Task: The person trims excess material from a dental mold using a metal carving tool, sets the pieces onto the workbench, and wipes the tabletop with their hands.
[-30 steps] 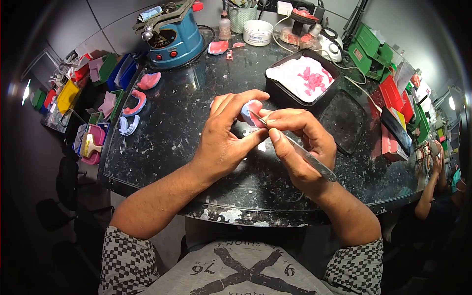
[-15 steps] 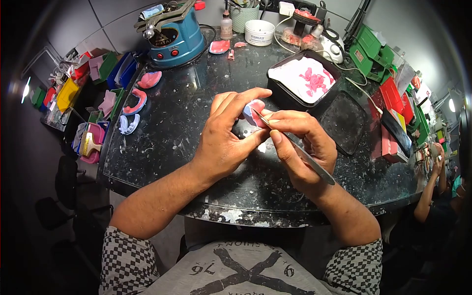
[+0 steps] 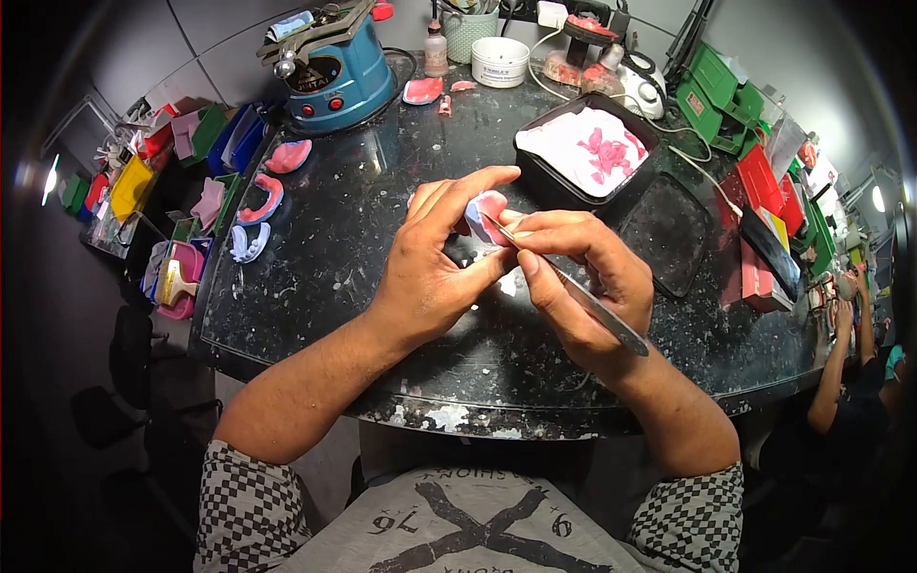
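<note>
A small pink and blue-white dental piece (image 3: 490, 210) is held up over the dark table by my left hand (image 3: 430, 244), its thumb and fingers around the piece. My right hand (image 3: 590, 277) grips a slim metal tool (image 3: 602, 313) like a pen. The tool's thin tip touches the pink face of the piece, and fingertips of my right hand rest against its right side. Part of the piece is hidden by my fingers. Behind my right hand stands a black tub (image 3: 564, 181) with white material and pink scraps (image 3: 608, 155).
Pink and blue pieces (image 3: 258, 201) lie at the left of the black table (image 3: 315, 315). A blue machine (image 3: 334, 81), white jar (image 3: 500, 62) and bottle (image 3: 436, 50) stand behind. A black lid (image 3: 666, 234) and phone (image 3: 769, 253) are right; a co-worker's arm (image 3: 829, 382) shows far right.
My hands and the piece stay almost in place, with the tool tilted slightly differently from a second ago. At the far right, the co-worker's hands have shifted a little.
</note>
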`<act>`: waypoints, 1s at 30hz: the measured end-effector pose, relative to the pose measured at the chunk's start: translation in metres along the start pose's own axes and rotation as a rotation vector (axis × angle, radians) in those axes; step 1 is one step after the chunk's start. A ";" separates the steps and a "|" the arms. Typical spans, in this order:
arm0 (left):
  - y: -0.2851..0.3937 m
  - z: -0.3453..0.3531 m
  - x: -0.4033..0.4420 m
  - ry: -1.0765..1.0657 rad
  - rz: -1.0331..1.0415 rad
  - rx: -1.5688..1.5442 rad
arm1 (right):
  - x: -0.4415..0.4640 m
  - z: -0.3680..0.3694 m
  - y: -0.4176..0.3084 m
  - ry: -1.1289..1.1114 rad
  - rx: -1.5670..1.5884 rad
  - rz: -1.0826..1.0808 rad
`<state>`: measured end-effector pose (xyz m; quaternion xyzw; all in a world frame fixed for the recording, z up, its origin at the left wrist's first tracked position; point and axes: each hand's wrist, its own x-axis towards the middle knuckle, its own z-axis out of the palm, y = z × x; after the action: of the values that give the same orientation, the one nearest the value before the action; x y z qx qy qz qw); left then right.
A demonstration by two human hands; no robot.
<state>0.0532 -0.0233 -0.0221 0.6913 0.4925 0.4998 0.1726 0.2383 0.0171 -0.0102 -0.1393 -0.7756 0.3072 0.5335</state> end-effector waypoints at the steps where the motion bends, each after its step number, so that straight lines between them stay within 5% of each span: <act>1: 0.000 0.000 0.000 -0.001 0.000 0.000 | 0.000 0.000 0.000 -0.001 -0.010 -0.015; 30: -0.009 -0.004 0.002 -0.132 0.000 -0.275 | 0.012 -0.010 -0.004 -0.097 -0.136 -0.137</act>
<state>0.0452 -0.0186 -0.0260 0.6925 0.4069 0.5159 0.2977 0.2435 0.0234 0.0037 -0.1069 -0.8274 0.2231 0.5042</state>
